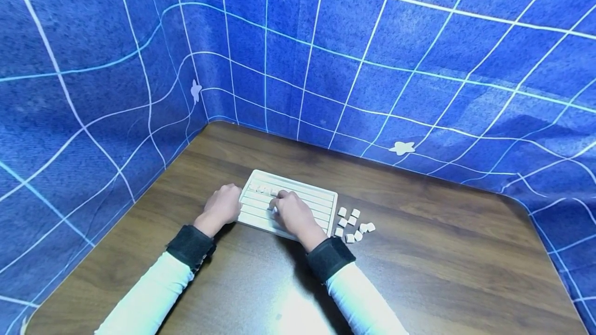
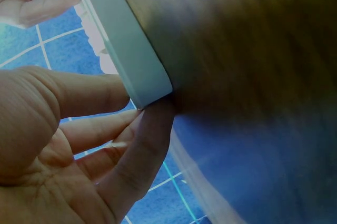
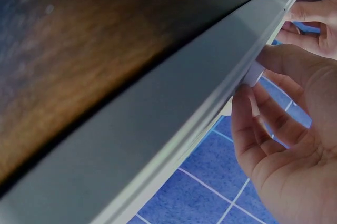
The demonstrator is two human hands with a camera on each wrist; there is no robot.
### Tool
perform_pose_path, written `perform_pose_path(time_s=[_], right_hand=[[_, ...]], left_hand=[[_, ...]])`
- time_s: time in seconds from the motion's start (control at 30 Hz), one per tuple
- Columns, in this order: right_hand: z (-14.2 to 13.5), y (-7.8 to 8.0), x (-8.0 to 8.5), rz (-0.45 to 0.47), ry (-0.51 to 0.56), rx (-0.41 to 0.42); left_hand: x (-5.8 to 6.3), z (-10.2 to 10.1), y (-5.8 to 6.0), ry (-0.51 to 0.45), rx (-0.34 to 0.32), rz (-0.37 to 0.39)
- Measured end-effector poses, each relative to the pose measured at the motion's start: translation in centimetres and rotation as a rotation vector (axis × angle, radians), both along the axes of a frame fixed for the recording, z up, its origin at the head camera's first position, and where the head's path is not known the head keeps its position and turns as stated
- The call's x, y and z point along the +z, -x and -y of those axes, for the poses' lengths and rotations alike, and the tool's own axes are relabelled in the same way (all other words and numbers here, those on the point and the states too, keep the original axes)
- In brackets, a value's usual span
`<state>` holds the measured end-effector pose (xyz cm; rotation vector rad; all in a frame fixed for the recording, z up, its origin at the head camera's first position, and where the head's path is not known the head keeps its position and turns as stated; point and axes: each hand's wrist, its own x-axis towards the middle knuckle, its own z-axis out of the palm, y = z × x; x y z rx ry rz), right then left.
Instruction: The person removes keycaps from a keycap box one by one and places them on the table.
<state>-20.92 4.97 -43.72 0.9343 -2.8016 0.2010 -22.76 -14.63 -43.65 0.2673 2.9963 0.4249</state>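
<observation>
A white board (image 1: pixel 253 210) with raised parallel ridges lies on the table. Small white cube-like blocks (image 1: pixel 262 189) stand in a row near its far left part. My left hand (image 1: pixel 223 204) holds the board's left end, thumb and curled fingers (image 2: pixel 150 140) at the corner in the left wrist view. Over the middle of the board, my right hand (image 1: pixel 295 215) pinches one small white block (image 3: pixel 255 73) between thumb and fingers. That block is close above or against the board; the right wrist view does not show which. Part of the row is hidden behind the right hand.
Several loose white blocks (image 1: pixel 352 221) lie scattered on the wooden table (image 1: pixel 442 242) just right of the board. A blue curtain (image 1: pixel 354 40) with white grid lines and stars surrounds the table's back and sides.
</observation>
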Motion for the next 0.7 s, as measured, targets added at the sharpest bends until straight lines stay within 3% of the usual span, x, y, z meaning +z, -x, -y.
perform_pose_path(time_s=[0.53, 0.7], right_hand=[[-0.6, -0.7, 0.8, 0.032, 0.038, -0.022], [-1.5, -1.3, 1.2, -0.023, 0.085, 0.015]], left_hand=[[0.1, 0.0, -0.1, 0.009, 0.000, 0.010], [0.1, 0.0, 0.0, 0.007, -0.003, 0.011]])
